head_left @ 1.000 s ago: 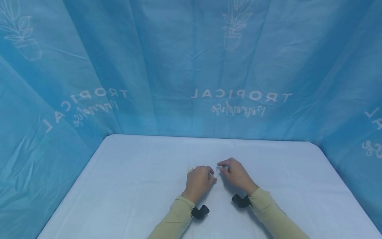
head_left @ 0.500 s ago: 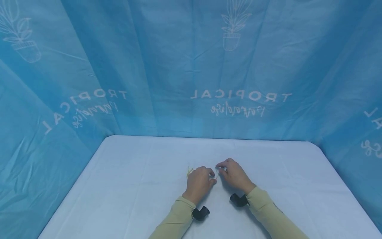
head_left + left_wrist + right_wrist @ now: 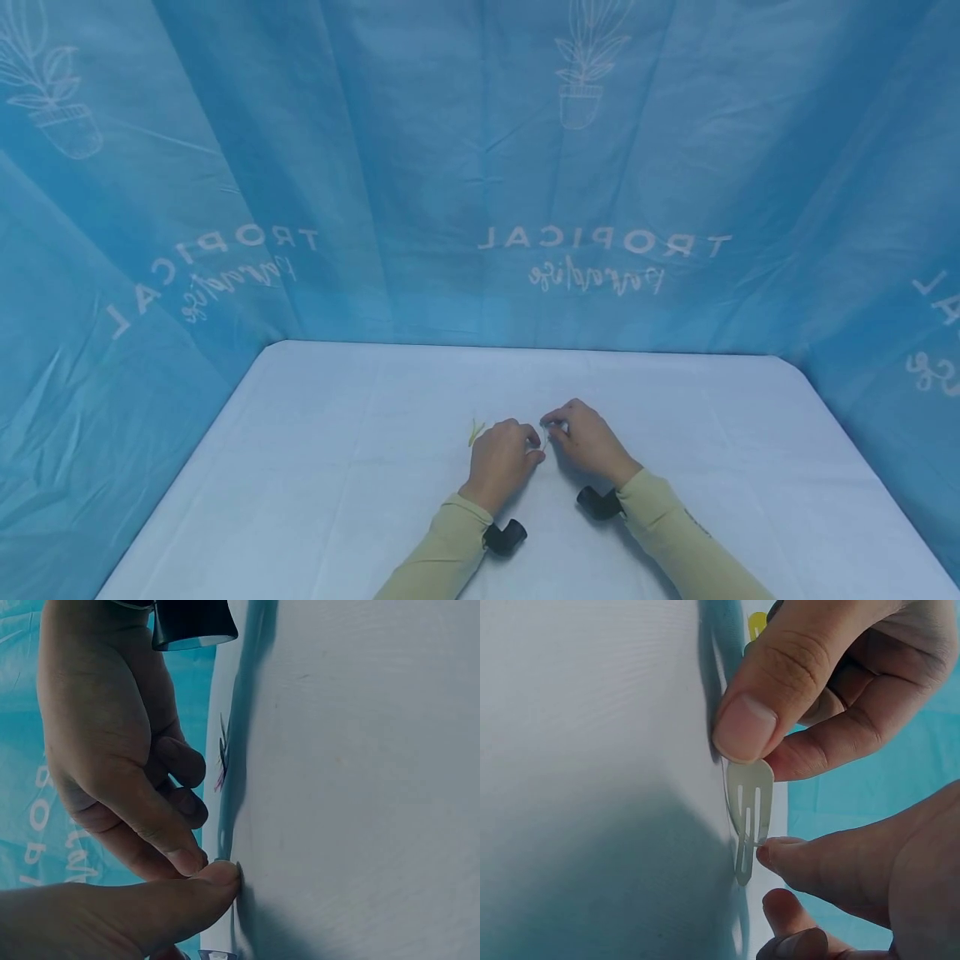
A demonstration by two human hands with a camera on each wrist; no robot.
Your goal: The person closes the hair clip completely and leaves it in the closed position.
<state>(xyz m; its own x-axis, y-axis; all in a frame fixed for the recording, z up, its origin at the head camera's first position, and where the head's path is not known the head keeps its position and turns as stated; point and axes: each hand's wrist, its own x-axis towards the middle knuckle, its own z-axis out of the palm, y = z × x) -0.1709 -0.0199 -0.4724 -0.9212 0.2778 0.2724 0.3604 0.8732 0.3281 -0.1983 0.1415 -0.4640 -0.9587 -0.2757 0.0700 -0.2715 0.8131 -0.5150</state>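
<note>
A pale, drop-shaped snap hair clip (image 3: 739, 776) with long slots and a thin tongue bent outward is held between my two hands. My left hand (image 3: 501, 458) pinches its wide end between thumb and index finger; the thumb's nail shows in the right wrist view. At the clip's narrow end, fingertips of my right hand (image 3: 592, 442) seem to pinch the edge, though part of this contact is hidden. In the head view the clip is only a thin sliver between the hands. A yellow clip (image 3: 476, 433) lies on the table just beyond my left hand.
A white-covered table (image 3: 337, 417) has blue curtains (image 3: 435, 167) at its back and sides. Small dark and pinkish slender things (image 3: 222, 761) lie behind my right hand in the left wrist view. Black camera mounts (image 3: 505, 537) stick out from both wrists.
My right hand has shifted slightly left, closer to the left hand and the clip. The left hand stays nearly still, with a little more of the yellow clip showing beside it.
</note>
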